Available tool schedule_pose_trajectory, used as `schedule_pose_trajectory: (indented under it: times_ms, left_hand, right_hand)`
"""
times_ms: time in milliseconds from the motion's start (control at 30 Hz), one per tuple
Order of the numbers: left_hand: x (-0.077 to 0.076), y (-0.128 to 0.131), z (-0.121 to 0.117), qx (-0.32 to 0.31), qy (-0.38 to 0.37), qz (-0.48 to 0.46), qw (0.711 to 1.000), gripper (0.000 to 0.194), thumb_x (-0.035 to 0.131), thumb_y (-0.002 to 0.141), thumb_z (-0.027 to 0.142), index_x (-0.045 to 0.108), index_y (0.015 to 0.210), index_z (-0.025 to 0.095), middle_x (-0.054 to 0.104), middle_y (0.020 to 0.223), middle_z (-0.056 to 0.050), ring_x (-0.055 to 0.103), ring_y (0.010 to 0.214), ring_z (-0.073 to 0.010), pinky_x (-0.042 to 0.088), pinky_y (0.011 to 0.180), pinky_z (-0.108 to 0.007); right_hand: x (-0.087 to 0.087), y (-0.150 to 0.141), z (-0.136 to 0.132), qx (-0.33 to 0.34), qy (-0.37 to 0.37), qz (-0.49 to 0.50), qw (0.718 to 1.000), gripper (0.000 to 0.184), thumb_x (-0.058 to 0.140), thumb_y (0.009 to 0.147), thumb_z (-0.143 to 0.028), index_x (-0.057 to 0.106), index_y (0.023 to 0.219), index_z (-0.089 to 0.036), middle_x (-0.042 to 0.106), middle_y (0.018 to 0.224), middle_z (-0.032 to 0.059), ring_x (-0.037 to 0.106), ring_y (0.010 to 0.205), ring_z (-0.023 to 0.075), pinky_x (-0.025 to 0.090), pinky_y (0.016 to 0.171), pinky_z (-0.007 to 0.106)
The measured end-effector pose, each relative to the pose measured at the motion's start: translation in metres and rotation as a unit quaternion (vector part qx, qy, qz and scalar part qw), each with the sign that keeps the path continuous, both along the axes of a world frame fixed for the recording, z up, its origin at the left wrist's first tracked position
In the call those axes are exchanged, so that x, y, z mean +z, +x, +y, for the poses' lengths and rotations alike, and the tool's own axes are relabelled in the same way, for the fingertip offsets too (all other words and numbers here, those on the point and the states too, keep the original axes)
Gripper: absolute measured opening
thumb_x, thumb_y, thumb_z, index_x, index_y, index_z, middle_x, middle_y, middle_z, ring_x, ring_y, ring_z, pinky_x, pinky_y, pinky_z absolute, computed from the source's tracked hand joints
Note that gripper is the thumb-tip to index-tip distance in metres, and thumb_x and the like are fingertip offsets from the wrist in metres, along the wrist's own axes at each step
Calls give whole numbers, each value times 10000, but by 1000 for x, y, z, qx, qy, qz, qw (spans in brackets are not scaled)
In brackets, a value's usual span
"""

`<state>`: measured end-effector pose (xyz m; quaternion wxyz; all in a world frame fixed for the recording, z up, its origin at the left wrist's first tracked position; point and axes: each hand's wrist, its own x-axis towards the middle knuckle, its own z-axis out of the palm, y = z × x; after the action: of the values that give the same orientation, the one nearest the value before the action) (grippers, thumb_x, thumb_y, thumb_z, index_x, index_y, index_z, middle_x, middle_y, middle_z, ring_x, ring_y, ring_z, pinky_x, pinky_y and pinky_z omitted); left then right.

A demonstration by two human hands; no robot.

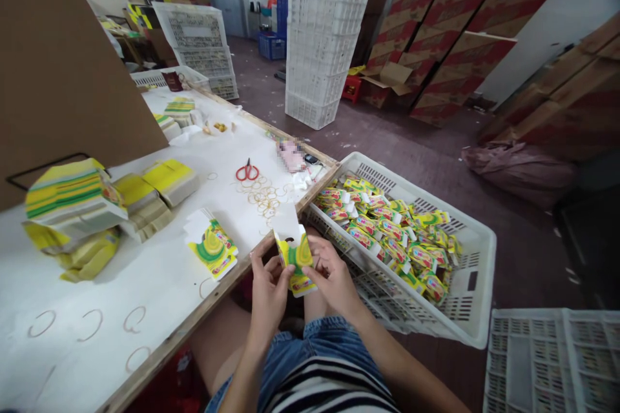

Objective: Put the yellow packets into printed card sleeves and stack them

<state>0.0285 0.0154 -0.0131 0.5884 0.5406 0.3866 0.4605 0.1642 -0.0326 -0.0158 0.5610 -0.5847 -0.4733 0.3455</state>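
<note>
Over my lap, just off the table's edge, a yellow and green printed carton [296,257] is held between both hands. My left hand [269,284] pinches its left side, thumb on the front face. On the right side, my right hand [334,274] grips it with thumb and fingers. The carton's white top flap stands up. To the left on the table lies a small stack of flat cartons [213,248] of the same print. At my right, a white plastic crate [477,271] holds many similar cartons [397,232].
On the white table [169,284] are bundled carton stacks [72,200], red-handled scissors [247,171] and loose rubber bands [264,197]. A brown board [72,64] stands at the left. Stacked white crates [322,45] and cardboard boxes [436,32] stand behind; another crate [547,361] is at lower right.
</note>
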Motion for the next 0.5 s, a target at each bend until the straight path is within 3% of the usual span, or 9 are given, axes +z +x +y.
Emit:
schedule_pose_trajectory:
  times_ms: [67,167,267,367,500]
  left_hand:
    - [3,-4,0,-77,-16,2,997,637,613,844,290,298,1395,236,688,1128,-104,681,986,-212,543,820,-326]
    - [9,-10,2,-160,-45,2,986,570,598,860,288,355,1371,221,689,1108,-99,670,992,-221,532,816,-317]
    - [16,-13,2,-211,-82,-18,974,525,629,845,290,411,1316,211,702,1034,-84,679,924,-214,528,782,-306]
    - [19,-13,0,-262,-127,-48,955,579,698,792,261,419,1298,224,705,983,-60,688,830,-191,532,746,-295]
    - [15,-8,-5,-270,-134,-48,952,403,749,745,238,527,1077,193,707,913,-48,674,756,-162,510,655,-230]
  right_hand:
    - [4,9,1,50,4,13,999,607,636,825,-259,406,1388,-250,637,1059,57,553,638,117,478,615,244]
    - [10,21,0,106,-5,18,994,418,603,859,-305,542,1267,-235,647,1000,47,568,655,128,483,637,257]
    - [15,31,-3,136,-16,-12,991,259,557,900,-389,662,1039,-199,660,904,46,586,711,157,473,660,270]
    - [19,38,-8,159,-22,-17,987,344,490,931,-474,681,955,-188,665,854,48,574,697,161,455,627,269]
    - [23,41,-11,152,-8,-58,987,409,450,952,-483,704,837,-184,652,804,54,586,729,175,459,661,287]
